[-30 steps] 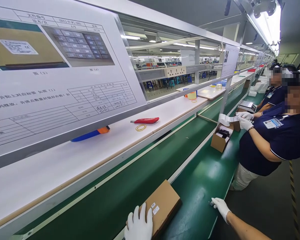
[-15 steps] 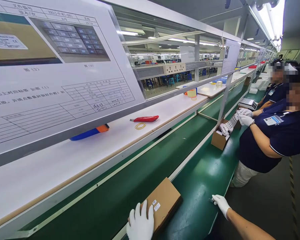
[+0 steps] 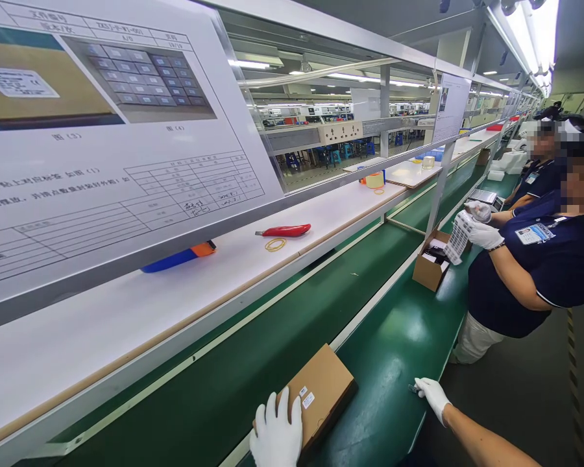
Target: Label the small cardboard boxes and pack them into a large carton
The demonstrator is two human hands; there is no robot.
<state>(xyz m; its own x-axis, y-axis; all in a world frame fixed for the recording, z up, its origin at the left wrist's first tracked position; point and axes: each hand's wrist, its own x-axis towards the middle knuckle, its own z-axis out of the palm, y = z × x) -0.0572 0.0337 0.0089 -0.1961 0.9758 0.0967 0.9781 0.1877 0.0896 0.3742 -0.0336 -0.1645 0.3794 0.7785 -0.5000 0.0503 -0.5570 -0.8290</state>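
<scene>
My left hand [image 3: 276, 431], white-gloved, fingers spread, lies open against near edge of flat brown cardboard box [image 3: 321, 395], not clamped; box has two white labels, sits on green conveyor belt [image 3: 389, 350]. My right hand [image 3: 432, 397], white-gloved, low on belt; small dark item [image 3: 413, 388] at fingertips, cannot tell if pinched. Farther right, co-worker in navy polo [image 3: 520, 272] holds white label strip [image 3: 458, 237] above open cardboard carton [image 3: 431, 269]. Upper left, printed instruction sheet [image 3: 117, 130]; below it on white shelf, red utility knife [image 3: 285, 230].
</scene>
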